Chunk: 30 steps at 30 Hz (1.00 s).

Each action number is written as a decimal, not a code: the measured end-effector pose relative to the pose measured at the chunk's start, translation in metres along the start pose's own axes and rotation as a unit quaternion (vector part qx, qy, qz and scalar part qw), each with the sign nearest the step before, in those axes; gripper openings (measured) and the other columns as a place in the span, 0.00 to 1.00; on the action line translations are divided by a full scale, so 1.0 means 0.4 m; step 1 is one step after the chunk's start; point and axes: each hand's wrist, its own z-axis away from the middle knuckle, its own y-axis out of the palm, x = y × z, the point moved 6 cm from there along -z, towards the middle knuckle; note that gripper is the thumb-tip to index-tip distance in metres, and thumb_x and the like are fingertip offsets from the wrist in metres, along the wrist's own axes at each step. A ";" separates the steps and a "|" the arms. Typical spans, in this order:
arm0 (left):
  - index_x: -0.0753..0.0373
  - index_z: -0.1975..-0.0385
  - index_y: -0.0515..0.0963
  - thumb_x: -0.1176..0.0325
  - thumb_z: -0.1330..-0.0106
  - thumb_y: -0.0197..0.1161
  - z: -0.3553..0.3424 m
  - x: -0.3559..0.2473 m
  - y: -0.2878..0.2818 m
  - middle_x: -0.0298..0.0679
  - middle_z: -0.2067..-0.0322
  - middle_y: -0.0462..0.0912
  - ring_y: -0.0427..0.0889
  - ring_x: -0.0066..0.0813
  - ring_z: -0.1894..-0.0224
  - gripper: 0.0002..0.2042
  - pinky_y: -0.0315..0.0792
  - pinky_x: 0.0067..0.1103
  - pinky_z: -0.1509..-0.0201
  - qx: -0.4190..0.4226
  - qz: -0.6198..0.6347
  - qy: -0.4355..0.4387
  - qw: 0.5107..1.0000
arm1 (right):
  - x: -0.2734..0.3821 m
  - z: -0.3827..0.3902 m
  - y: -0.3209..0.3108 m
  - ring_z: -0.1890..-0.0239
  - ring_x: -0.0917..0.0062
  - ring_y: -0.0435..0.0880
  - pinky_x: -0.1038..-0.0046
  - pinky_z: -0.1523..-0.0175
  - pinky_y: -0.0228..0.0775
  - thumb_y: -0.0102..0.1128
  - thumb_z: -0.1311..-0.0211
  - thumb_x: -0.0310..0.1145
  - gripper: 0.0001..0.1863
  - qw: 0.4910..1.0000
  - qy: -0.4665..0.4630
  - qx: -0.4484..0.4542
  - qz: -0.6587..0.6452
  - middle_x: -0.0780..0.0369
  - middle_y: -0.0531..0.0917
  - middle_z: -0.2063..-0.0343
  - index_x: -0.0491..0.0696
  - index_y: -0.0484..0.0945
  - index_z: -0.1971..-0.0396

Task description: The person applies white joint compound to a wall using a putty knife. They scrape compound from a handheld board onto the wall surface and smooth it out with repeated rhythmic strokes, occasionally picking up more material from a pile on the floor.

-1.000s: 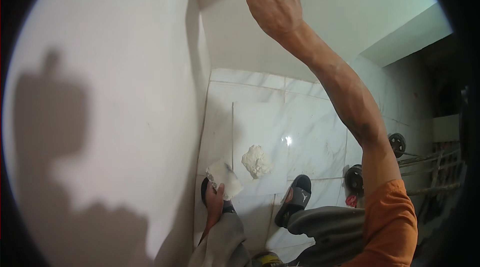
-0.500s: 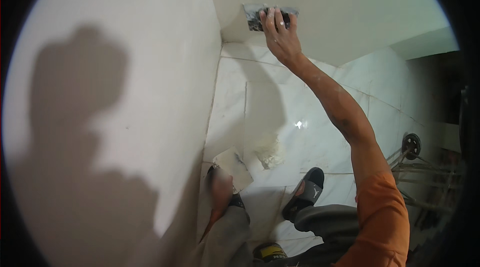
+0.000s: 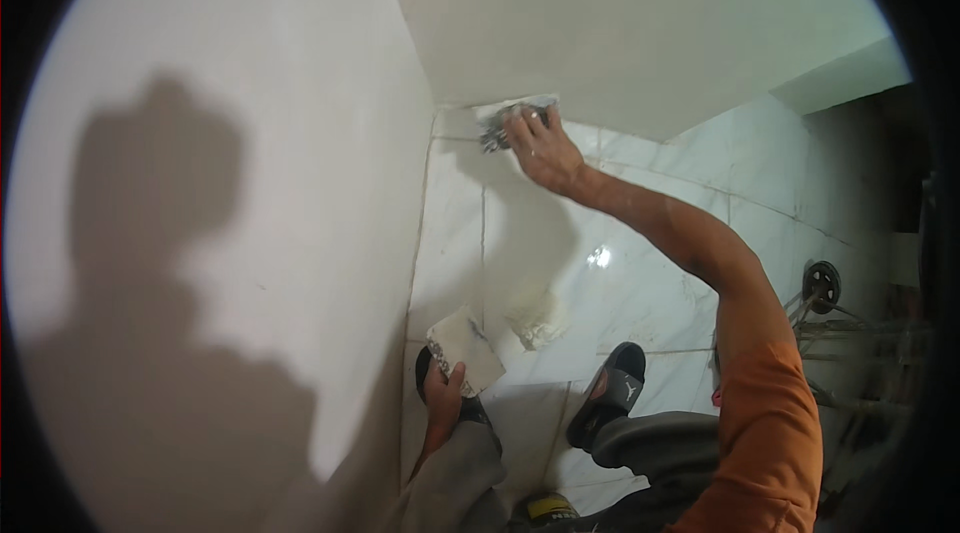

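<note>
My right hand (image 3: 540, 146) is closed around a flat plastering trowel (image 3: 490, 117), its blade smeared with pale putty. The trowel is low on the facing wall (image 3: 580, 43), near the corner and just above the tiled floor. Down by my left foot, my left hand (image 3: 442, 391) grips a second, squarish trowel (image 3: 472, 353) by its near edge, the thumb lying on top. Whitish putty covers its flat face, with a darker, rougher strip along the left edge. Its handle is hidden by the hand and plate.
Close on my left rises a plastered wall (image 3: 320, 183) carrying my shadow. A heap of pale putty (image 3: 536, 318) lies on the white tiles (image 3: 640, 283). A wheeled metal frame (image 3: 822, 287) stands to the right, and a dark container with a yellow patch (image 3: 550, 507) sits between my legs.
My right hand has brought its trowel down the facing wall toward the floor line. My left hand, blurred before, is now sharp, still holding its trowel in nearly the same place.
</note>
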 end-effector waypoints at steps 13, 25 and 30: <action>0.71 0.43 0.68 0.72 0.31 0.58 -0.001 0.020 0.000 0.42 0.51 0.79 0.77 0.26 0.50 0.19 0.69 0.23 0.44 0.030 0.051 -0.018 0.998 | -0.369 -0.106 -0.637 0.41 0.52 0.68 0.38 0.38 0.56 0.50 0.37 0.23 0.27 0.936 0.149 -0.278 0.155 0.44 0.69 0.43 0.33 0.63 0.37; 0.70 0.43 0.69 0.74 0.30 0.57 0.013 -0.047 0.018 0.41 0.54 0.81 0.78 0.24 0.52 0.17 0.70 0.21 0.46 0.016 0.026 -0.013 0.999 | -0.155 0.083 0.006 0.40 0.59 0.70 0.49 0.38 0.61 0.53 0.40 0.30 0.25 0.981 0.090 -0.112 0.133 0.47 0.71 0.44 0.38 0.72 0.41; 0.70 0.44 0.70 0.73 0.30 0.57 0.005 -0.023 0.005 0.41 0.54 0.81 0.78 0.26 0.52 0.17 0.70 0.22 0.45 0.005 -0.001 0.000 1.000 | -0.087 0.123 0.092 0.38 0.59 0.69 0.47 0.38 0.61 0.50 0.37 0.31 0.28 0.993 0.098 -0.032 0.066 0.47 0.69 0.41 0.38 0.66 0.36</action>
